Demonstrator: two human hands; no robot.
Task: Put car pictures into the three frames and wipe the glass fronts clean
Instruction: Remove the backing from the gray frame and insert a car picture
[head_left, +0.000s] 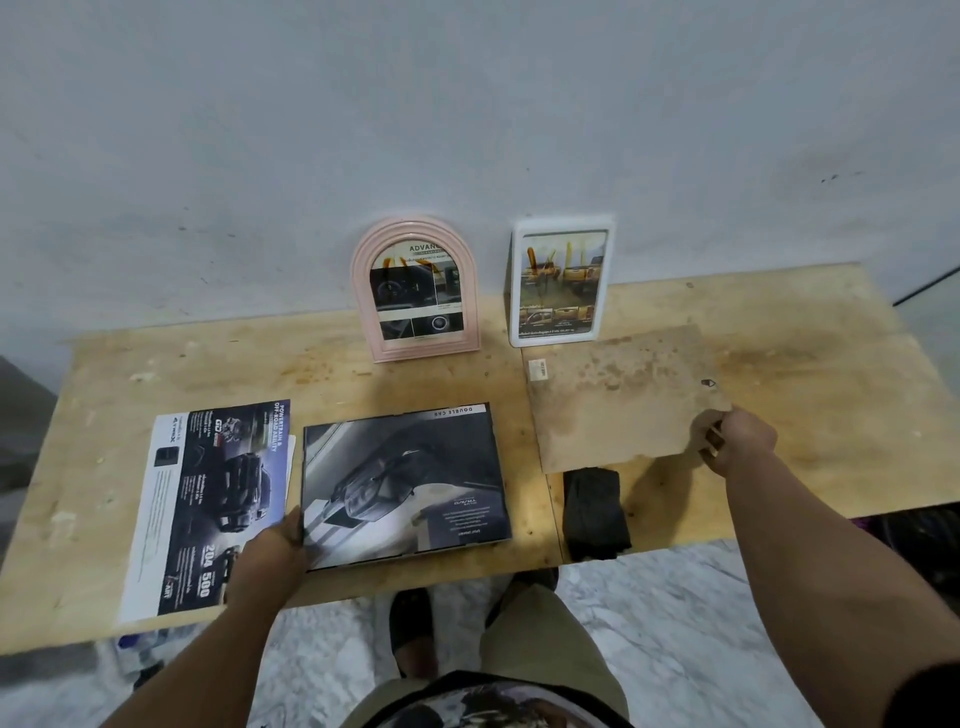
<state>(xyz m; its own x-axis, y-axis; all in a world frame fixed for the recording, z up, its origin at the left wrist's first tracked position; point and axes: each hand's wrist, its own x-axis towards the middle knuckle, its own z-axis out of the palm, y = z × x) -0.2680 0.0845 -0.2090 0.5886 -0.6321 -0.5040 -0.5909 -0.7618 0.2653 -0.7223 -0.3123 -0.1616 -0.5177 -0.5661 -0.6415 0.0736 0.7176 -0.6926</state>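
A dark rectangular frame lies flat in the middle of the wooden table, with a grey car picture showing in it. My left hand holds its near left corner. My right hand grips the right edge of a brown backing board, which lies flat to the right of the frame. A pink arched frame and a white rectangular frame stand against the wall, each with a car picture inside. A black cloth lies partly under the board's near edge.
Car brochure pages lie at the left of the table, beside the dark frame. A small white tag sits near the board's far left corner. The grey wall rises right behind the table. My feet stand on a marbled floor below the table's near edge.
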